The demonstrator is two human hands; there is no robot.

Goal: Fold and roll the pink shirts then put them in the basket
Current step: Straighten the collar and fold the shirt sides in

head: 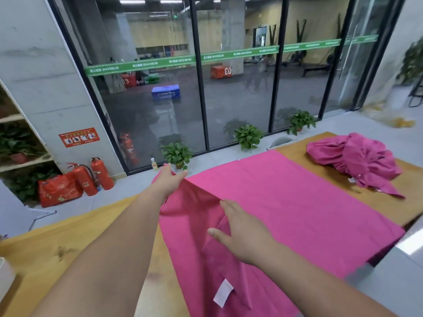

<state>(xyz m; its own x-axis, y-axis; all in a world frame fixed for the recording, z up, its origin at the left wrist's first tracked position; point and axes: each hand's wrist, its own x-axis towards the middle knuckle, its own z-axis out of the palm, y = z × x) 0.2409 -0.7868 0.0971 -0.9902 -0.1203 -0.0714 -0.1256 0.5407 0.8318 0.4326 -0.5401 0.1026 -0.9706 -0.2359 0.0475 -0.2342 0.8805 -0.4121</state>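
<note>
Wooden table (68,248), pink shirt (286,202): left fingers (169,170) around its fold, grip half-hidden; right fingers (227,209) flat.

Two pink shirts are counted on one tabletop (57,248): a spread shirt (286,202) and a heaped shirt (357,161), though more may be bundled in the heap; two hands are shown, a left hand (170,181) and a right hand (242,232); three potted plants (177,154) (248,136) (299,121) are lined along the glass; two fire extinguishers (83,179) (101,172) and one red bag (58,191) are seen by the wall.
</note>
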